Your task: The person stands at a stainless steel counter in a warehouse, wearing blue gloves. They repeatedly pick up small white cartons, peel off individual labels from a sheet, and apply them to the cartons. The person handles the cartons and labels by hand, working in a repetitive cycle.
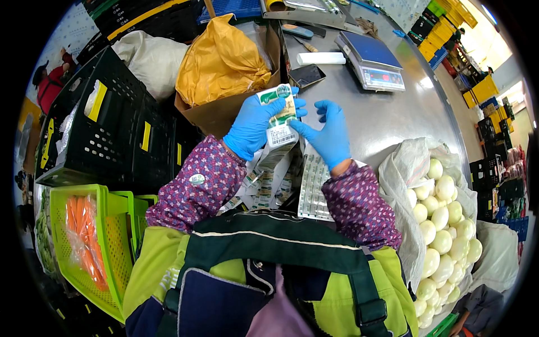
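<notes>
My left hand (251,126), in a blue glove, is closed round a strip of printed green, cream and white labels (281,133), held upright. My right hand (328,133), also gloved, is just right of it, fingers curled and thumb at the strip's right edge; whether it grips the strip is unclear. The strip trails down to loose label pieces (264,191) below my hands. A sheet of small labels (314,188) lies beside them, partly behind my right hand. A cardboard box (195,117) with a yellow bag (219,62) stands just beyond my hands.
Steel table (404,118) holds a scale (365,56), white roll (320,58), dark tray (307,74). Black crates (90,151) and green baskets (115,224) with bagged carrots (84,241) stand left; a sack of peeled onions (443,236) lies right. Another person (50,87) is at far left.
</notes>
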Demonstrator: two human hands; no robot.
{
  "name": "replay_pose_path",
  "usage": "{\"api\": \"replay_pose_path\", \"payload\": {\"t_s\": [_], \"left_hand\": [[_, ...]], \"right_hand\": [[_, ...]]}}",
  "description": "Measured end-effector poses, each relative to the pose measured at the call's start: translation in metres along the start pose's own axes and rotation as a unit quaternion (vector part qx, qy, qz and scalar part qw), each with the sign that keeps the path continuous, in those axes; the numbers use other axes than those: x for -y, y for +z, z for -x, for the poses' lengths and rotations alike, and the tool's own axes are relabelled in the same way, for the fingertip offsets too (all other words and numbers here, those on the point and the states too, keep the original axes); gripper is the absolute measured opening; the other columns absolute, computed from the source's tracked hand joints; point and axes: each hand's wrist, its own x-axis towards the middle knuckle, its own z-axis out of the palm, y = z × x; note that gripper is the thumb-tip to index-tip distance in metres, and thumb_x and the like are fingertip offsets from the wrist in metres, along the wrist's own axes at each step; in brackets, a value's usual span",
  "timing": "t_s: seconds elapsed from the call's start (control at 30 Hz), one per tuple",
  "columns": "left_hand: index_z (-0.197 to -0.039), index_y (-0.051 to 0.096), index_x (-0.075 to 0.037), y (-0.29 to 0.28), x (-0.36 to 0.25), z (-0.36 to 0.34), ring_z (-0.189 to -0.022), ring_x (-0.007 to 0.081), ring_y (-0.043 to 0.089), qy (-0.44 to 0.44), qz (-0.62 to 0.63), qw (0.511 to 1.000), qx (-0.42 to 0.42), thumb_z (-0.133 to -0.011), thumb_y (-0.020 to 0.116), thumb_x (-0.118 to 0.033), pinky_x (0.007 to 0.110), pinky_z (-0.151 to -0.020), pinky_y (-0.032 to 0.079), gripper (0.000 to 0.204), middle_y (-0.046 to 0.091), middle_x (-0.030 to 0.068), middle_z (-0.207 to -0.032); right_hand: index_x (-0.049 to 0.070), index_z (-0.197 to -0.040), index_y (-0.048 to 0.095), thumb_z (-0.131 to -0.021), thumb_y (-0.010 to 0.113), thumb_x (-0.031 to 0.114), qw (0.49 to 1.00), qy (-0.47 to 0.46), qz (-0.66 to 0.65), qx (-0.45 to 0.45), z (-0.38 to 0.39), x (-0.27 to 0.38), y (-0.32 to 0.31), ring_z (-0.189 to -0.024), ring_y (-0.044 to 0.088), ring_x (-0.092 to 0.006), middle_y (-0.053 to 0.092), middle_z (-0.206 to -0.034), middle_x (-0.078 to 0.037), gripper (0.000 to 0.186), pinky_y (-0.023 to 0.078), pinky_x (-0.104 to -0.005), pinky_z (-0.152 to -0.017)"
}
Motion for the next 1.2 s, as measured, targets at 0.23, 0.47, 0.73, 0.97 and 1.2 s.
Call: {"api": "replay_pose_path", "payload": {"t_s": [0.23,0.47,0.73,0.97,1.2], "left_hand": [[-0.119,0.042,0.002,0.002,-0.026,-0.008,-0.094,0.0264,0.059,0.044,-0.008,0.999,-0.006,-0.084,0.055,-0.021,0.036,-0.081,0.050,0.044,0.057,0.0175,-0.106],[-0.120,0.044,0.002,-0.021,-0.012,-0.001,-0.093,0.0246,0.059,-0.012,-0.069,0.996,-0.052,-0.087,0.051,-0.019,0.035,-0.081,0.049,0.040,0.058,0.0158,-0.103],[-0.114,0.050,0.002,-0.032,0.047,0.000,-0.080,0.0152,0.060,-0.070,-0.140,0.985,-0.077,-0.079,0.061,-0.009,0.026,-0.075,0.049,0.038,0.062,0.0088,-0.088],[-0.114,0.051,0.001,-0.032,0.107,-0.012,-0.085,0.0124,0.054,-0.001,-0.205,0.978,-0.034,-0.069,0.068,0.002,0.025,-0.082,0.045,0.048,0.057,0.0056,-0.096],[-0.112,0.052,-0.003,-0.011,0.101,-0.023,-0.093,0.0142,0.054,0.055,-0.337,0.939,0.040,-0.065,0.071,0.001,0.026,-0.084,0.044,0.051,0.060,0.0074,-0.100]], "right_hand": [[0.000,-0.086,0.062,-0.074,0.067,0.014,0.910,0.095,-0.189,0.356,0.030,-0.015,0.004,-0.066,0.053,-0.0073,0.061,-0.074,-0.004,0.019,0.044,-0.0216,-0.062],[0.003,-0.098,0.062,-0.074,0.065,0.020,0.930,0.102,-0.232,0.266,0.047,-0.041,-0.021,-0.071,0.060,-0.0164,0.063,-0.084,-0.013,0.029,0.048,-0.0275,-0.065],[0.006,-0.108,0.054,-0.067,0.070,0.026,0.940,-0.047,0.174,0.288,0.040,-0.133,-0.066,-0.089,0.057,-0.0292,0.061,-0.094,-0.013,0.047,0.044,-0.0374,-0.080],[0.003,-0.097,0.056,-0.067,0.071,0.016,0.904,0.124,-0.024,0.408,0.035,-0.151,-0.063,-0.075,0.059,-0.0229,0.061,-0.083,-0.014,0.036,0.046,-0.0320,-0.068],[0.000,-0.096,0.057,-0.070,0.070,0.011,0.846,0.162,-0.116,0.495,0.019,-0.136,-0.072,-0.075,0.056,-0.0111,0.060,-0.079,-0.006,0.031,0.045,-0.0255,-0.068]]}}
